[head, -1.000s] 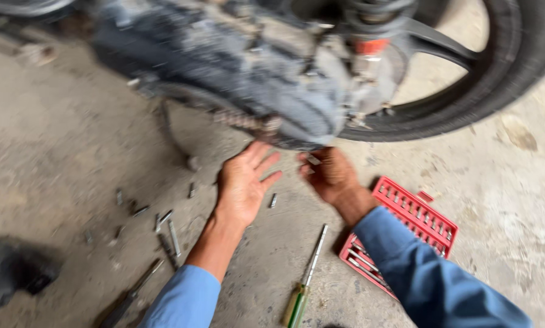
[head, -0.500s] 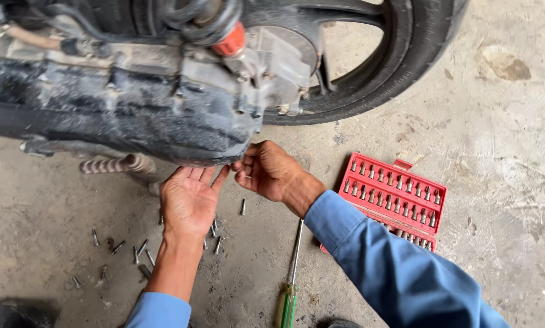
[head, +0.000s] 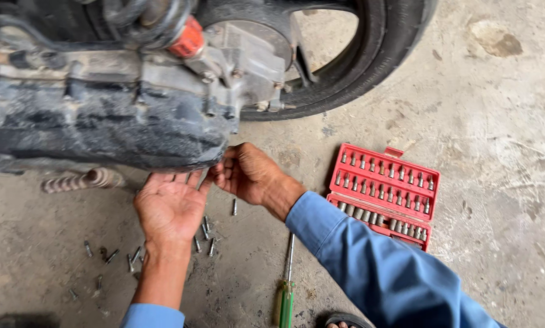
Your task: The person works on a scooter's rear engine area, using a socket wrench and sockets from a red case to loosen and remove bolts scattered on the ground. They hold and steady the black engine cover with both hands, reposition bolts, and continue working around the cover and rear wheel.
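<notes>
Under the lower edge of the dirty engine cover (head: 102, 130), both your hands meet. Your left hand (head: 170, 206) lies palm up, fingers spread and flat, the fingertips (head: 190, 178) tucked just beneath the cover's rim; nothing rests in the palm that can be made out. Your right hand (head: 248, 173) sits just beside it, fingers curled together at the same rim, where they touch the cover's edge and the left fingertips. Whether they pinch a small part there cannot be told, since the fingertips hide that spot.

The cover hangs directly above your open left palm and reaches off to the left, its lower lip touching both sets of fingers. Behind it stands the rear tyre (head: 376, 54), well above your right wrist.

On the concrete floor (head: 497, 182), loose bolts (head: 207, 234) lie scattered near your left wrist, with one more bolt just below your right hand. A green-handled screwdriver (head: 286, 285) lies near your right forearm, shaft pointing up toward the hands. To the right of your blue sleeve (head: 382, 273), an open red socket case (head: 385, 194) rests flat on the floor, apart from both hands.
</notes>
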Demonstrator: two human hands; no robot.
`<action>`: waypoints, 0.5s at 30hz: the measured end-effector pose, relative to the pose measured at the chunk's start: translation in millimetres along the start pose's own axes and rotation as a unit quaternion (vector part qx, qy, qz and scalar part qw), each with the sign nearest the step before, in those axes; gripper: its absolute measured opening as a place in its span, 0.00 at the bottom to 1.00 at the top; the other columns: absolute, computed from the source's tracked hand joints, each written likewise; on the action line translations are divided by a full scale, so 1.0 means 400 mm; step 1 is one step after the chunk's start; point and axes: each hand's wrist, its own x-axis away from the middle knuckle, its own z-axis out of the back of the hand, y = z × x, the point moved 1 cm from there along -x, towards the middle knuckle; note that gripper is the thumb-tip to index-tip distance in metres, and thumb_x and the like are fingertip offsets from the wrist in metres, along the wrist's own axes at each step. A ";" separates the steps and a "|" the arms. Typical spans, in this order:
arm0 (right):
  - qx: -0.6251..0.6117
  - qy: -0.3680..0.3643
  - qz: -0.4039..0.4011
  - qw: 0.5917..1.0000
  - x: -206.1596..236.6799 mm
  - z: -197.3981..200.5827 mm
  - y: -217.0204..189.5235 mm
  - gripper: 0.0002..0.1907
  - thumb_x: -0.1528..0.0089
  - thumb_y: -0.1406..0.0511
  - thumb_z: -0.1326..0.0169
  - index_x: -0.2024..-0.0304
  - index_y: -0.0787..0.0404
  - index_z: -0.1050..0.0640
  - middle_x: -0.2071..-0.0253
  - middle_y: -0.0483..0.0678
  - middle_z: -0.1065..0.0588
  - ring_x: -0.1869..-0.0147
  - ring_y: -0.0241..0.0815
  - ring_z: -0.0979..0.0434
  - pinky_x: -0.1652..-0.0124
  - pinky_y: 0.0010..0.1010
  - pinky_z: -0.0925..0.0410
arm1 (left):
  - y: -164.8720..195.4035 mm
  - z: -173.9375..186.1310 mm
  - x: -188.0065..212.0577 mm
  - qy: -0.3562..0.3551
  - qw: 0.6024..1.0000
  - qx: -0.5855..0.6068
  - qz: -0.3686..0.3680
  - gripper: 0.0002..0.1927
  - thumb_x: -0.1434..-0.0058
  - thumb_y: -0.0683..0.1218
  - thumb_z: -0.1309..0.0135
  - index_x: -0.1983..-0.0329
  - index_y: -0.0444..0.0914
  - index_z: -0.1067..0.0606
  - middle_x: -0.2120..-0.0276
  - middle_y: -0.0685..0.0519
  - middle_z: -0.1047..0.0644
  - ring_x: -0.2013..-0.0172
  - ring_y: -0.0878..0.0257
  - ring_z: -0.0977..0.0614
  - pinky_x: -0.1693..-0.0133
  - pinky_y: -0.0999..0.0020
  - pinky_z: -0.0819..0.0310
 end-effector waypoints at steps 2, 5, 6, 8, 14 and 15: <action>0.001 -0.002 0.006 1.000 -0.005 0.009 0.007 0.10 0.33 0.69 0.55 0.66 0.63 0.24 0.75 0.44 0.25 0.72 0.33 0.27 0.69 0.24 0.29 | -0.001 0.000 0.005 -0.014 1.000 0.006 0.001 0.20 0.33 0.50 0.56 0.43 0.35 0.30 0.37 0.45 0.29 0.34 0.47 0.33 0.32 0.42 0.41; 0.001 -0.012 0.025 1.000 -0.009 0.015 0.013 0.10 0.33 0.67 0.55 0.65 0.63 0.25 0.75 0.44 0.26 0.72 0.33 0.27 0.70 0.25 0.29 | 0.000 -0.001 0.013 -0.005 1.000 0.004 0.009 0.24 0.36 0.53 0.56 0.40 0.36 0.30 0.33 0.45 0.31 0.31 0.46 0.34 0.31 0.42 0.45; 0.003 -0.007 0.031 0.999 -0.008 0.015 0.014 0.09 0.33 0.67 0.55 0.65 0.61 0.26 0.74 0.44 0.26 0.71 0.35 0.26 0.70 0.25 0.29 | 0.000 -0.004 0.016 -0.017 1.000 0.006 0.009 0.26 0.37 0.54 0.55 0.40 0.35 0.31 0.32 0.44 0.32 0.30 0.45 0.35 0.30 0.41 0.46; 0.007 0.003 0.043 0.999 -0.002 0.010 0.017 0.07 0.33 0.66 0.55 0.66 0.59 0.29 0.74 0.45 0.28 0.70 0.38 0.25 0.69 0.27 0.29 | 0.004 -0.009 0.024 -0.041 0.999 0.010 0.010 0.29 0.39 0.55 0.54 0.39 0.33 0.31 0.30 0.42 0.34 0.29 0.43 0.37 0.29 0.40 0.48; 0.042 0.078 0.081 0.993 0.041 -0.018 0.021 0.05 0.35 0.70 0.52 0.58 0.59 0.25 0.72 0.44 0.27 0.69 0.36 0.26 0.69 0.28 0.29 | 0.005 -0.033 0.044 -0.050 0.999 -0.017 0.006 0.48 0.45 0.62 0.48 0.26 0.32 0.43 0.24 0.38 0.45 0.23 0.40 0.47 0.28 0.39 0.56; 0.048 0.093 0.111 0.988 0.047 -0.020 0.019 0.07 0.36 0.70 0.51 0.56 0.58 0.25 0.71 0.42 0.26 0.68 0.35 0.26 0.70 0.28 0.29 | 0.003 -0.037 0.046 -0.050 0.999 -0.015 0.004 0.50 0.45 0.62 0.47 0.26 0.32 0.45 0.24 0.38 0.46 0.23 0.40 0.48 0.27 0.38 0.56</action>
